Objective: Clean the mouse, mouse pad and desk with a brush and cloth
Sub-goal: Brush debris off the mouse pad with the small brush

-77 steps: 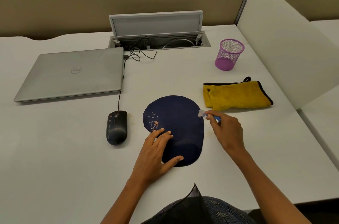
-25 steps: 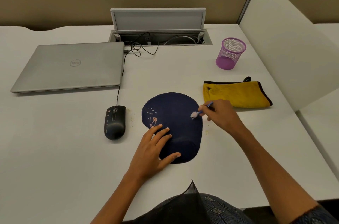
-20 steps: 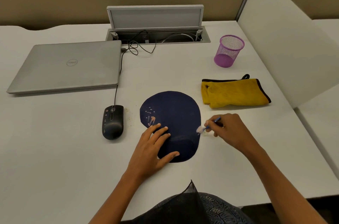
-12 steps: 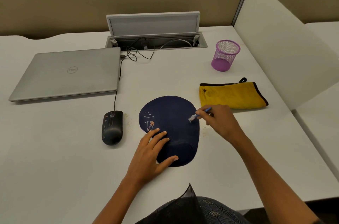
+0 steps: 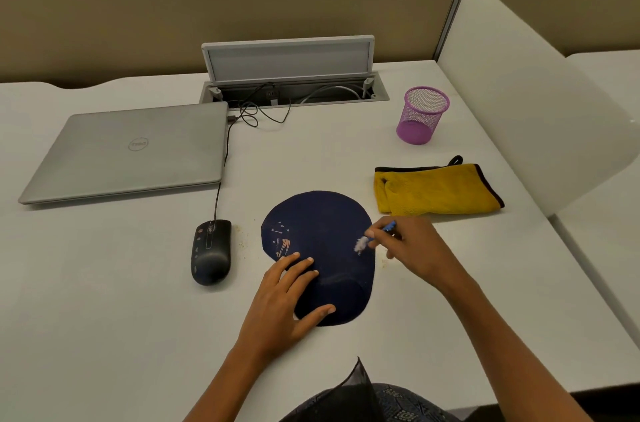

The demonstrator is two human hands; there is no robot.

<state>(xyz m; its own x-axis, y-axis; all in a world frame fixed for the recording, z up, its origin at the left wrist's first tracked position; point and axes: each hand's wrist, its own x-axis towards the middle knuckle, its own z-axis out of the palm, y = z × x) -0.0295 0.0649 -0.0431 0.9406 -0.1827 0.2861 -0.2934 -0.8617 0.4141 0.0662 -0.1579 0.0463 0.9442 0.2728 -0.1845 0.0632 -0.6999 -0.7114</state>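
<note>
Left hand point(image 5: 282, 304) spread flat, pressed on near edge of mouse pad point(image 5: 320, 250). Right hand point(image 5: 412, 250) pinched brush point(image 5: 375, 236), bristles on pad's right side. Mouse point(image 5: 210, 252) left of pad; cloth point(image 5: 436, 188) beyond-right, on desk point(image 5: 104, 300).

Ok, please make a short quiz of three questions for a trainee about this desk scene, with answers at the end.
1. True or false: the laptop is open.
2. Which hand holds the brush?
A. left hand
B. right hand
3. Fill in: the yellow cloth lies between the mouse pad and the purple ____.

Key:
1. False, its lid is closed.
2. B; the left hand presses on the mouse pad.
3. mesh cup
</note>
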